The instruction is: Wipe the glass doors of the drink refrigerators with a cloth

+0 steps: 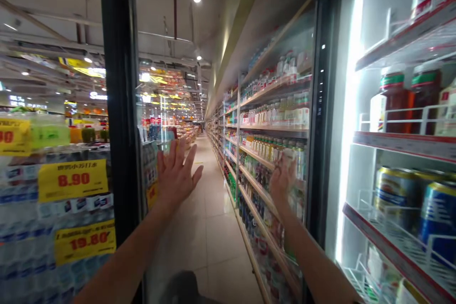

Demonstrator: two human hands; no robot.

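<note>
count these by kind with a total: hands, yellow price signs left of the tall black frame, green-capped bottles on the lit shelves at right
Hands: 2
Yellow signs: 3
Green-capped bottles: 2
Total: 7

The upright, black-framed glass door (224, 152) stands open beside lit shelves (406, 141).

My left hand (178, 171) and my right hand (283, 180) are before me, between the door frame's (121, 104) two uprights. Near left, price signs (73, 180) hang on stacked bottle packs (24, 232). Between the uprights, an aisle (195, 228) runs far, long shelves (274, 127) along its right. Near right, cooler racks (402, 140) hold bottles (394, 99) above cans (395, 192).
</note>
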